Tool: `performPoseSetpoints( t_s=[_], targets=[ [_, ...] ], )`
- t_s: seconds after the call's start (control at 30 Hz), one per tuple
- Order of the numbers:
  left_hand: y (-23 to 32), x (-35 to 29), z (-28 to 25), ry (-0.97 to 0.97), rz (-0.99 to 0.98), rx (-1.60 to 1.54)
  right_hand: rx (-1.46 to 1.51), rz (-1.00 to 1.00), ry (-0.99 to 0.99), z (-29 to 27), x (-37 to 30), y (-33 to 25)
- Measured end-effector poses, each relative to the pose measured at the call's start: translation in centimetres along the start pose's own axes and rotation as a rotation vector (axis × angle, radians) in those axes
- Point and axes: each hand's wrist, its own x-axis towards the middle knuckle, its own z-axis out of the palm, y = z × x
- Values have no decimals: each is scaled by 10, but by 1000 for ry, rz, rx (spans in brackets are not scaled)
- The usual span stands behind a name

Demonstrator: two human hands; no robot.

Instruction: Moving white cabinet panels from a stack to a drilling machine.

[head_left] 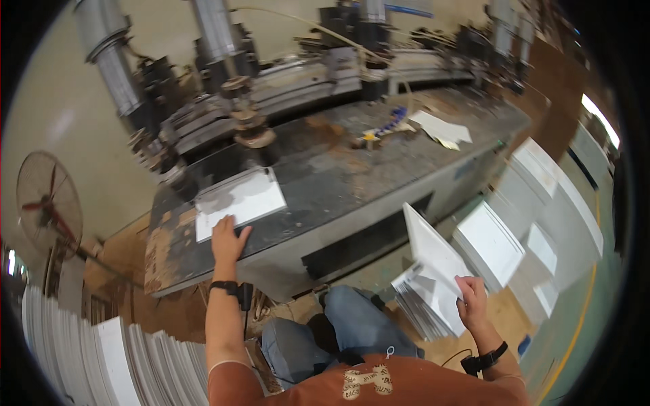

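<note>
A white rectangular panel [261, 196] lies flat on the dark machine table [325, 176] at the left, under a spindle-like machine head [254, 128]. My left hand [229, 240] rests on its near edge, fingers stretched out and thumb apart. To the right of my knees, my right hand [472, 301] is closed on the edge of another white panel [433, 260]. That panel is tilted up above a stack of similar panels [416, 314]. Part of the right fingers is hidden behind the panel.
Rows of white panels [115, 358] stand at the lower left, beside a pedestal fan [49, 203]. More white stacks [491, 243] stand at the right. A white sheet [440, 128] and a blue segmented hose [394, 120] lie on the table below several machine heads.
</note>
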Motion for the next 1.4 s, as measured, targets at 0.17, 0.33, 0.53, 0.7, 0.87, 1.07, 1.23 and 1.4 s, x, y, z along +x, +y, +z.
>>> performPoseSetpoints(
  t_s=[0.17, 0.33, 0.53, 0.7, 0.87, 1.07, 1.23, 1.4],
  targets=[
    [-2, -7, -6, -46, -97, 124, 231, -518, 4, 55, 147, -37],
    [70, -63, -49, -7, 38, -40, 240, -863, -128, 134, 270, -96],
    [78, -191, -151, -139, 183, 258, 238, -805, -360, 278, 302, -167],
    [106, -220, -277, -176, 190, 468, 68, -415, -527, 315, 307, -177],
    [95, -224, -358, -170, -204, 866, 131, -419, -365, 362, 305, -177],
    [8, -270, -395, -43, -593, 1089, 206, -511, -265, 367, 304, -196],
    [-26, -277, -378, -138, -859, 1042, 137, -504, -168, 352, 301, -183],
    [-19, -283, -361, 22, -670, 1051, 159, -461, -153, 339, 296, -168]
  ],
)
